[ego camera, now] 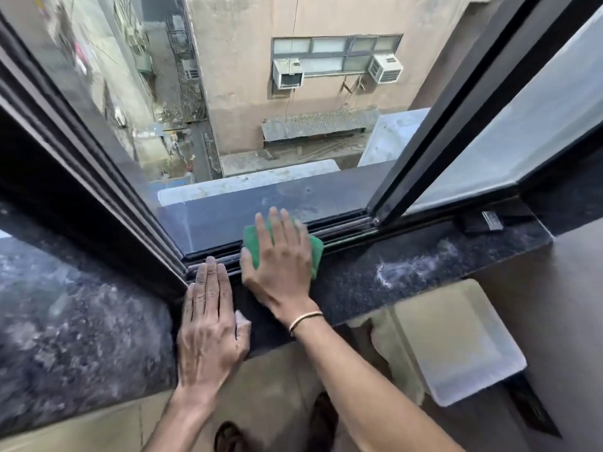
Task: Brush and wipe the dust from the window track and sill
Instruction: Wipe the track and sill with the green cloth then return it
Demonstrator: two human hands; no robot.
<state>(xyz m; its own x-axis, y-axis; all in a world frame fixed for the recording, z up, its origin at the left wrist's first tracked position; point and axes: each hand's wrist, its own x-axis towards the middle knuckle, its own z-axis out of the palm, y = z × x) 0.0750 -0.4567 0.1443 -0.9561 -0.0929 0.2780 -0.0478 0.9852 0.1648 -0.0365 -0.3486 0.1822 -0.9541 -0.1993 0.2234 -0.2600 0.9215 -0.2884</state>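
A green cloth (253,243) lies across the dark window track (346,231), pressed flat under my right hand (280,259), whose fingers are spread over it. My left hand (208,324) rests flat on the black granite sill (359,288) by the left frame corner, fingers together and pointing at the track, holding nothing. A pale patch of dust (414,265) shows on the sill to the right of the cloth.
The sliding sash (434,151) stands open at the right, and its frame meets the track just right of the cloth. A small dark object (483,223) lies on the sill at the far right. A white tray (456,340) sits below the sill. Outside is a steep drop.
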